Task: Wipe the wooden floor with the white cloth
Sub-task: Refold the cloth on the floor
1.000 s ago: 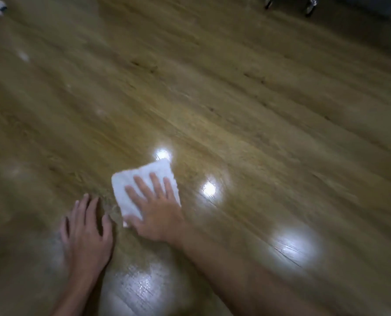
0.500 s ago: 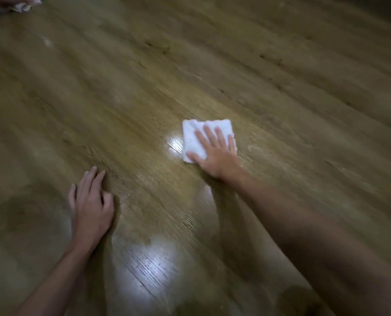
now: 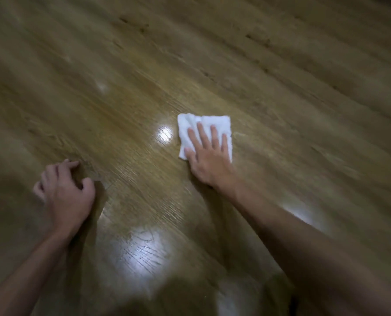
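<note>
Item: white cloth (image 3: 204,127). I am seeing it folded into a rough square, lying flat on the wooden floor (image 3: 281,92), pinned under the fingers (image 3: 202,133) of the right hand (image 3: 209,160). Those fingers are lying straight and spread, pressing down, not curling round the fabric; cloth edges are showing beyond the fingertips and on either side of them.

Item: left hand (image 3: 67,190). I am reading it as a brace: fingers loosely curled, tips touching the boards, grasping nothing, well apart from the cloth.

Item: floor condition. Bright reflections are shining just beside the thumb of the right hand and nearer me, between the two forearms. The picture is too blurred for me to tell whether that gloss is moisture or only polish.

Item: progress. I am judging the wiping as under way, mid-stroke. How much is done cannot be told; the wide stretch of boards beyond the fingertips is showing no sure sign of wiping, so I am counting most of it as left.
</note>
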